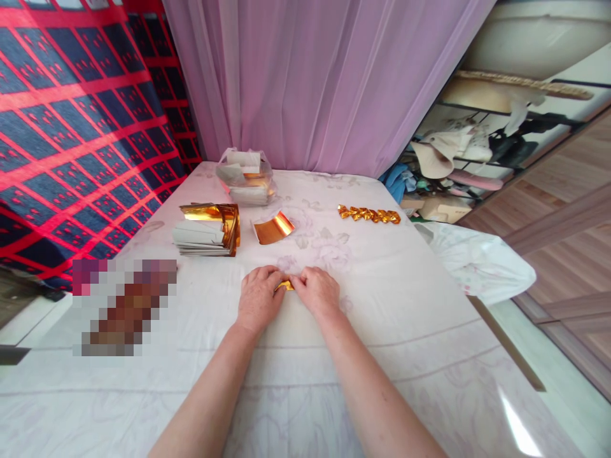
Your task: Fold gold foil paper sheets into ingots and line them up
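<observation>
Gold foil slip (286, 285) pinched flat between left hand (258, 298), right hand (317, 292), fingers closed.

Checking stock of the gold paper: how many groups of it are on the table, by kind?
Stack of sheets: 1
Loose curled sheet: 1
Row of folded pieces: 1
Piece between left hand and right hand: 1
Plastic bag of paper: 1
Total: 5

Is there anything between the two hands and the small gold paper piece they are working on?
Nothing visible. The left hand and the right hand already pinch the small gold paper piece between their fingertips on the white sheet.
</observation>
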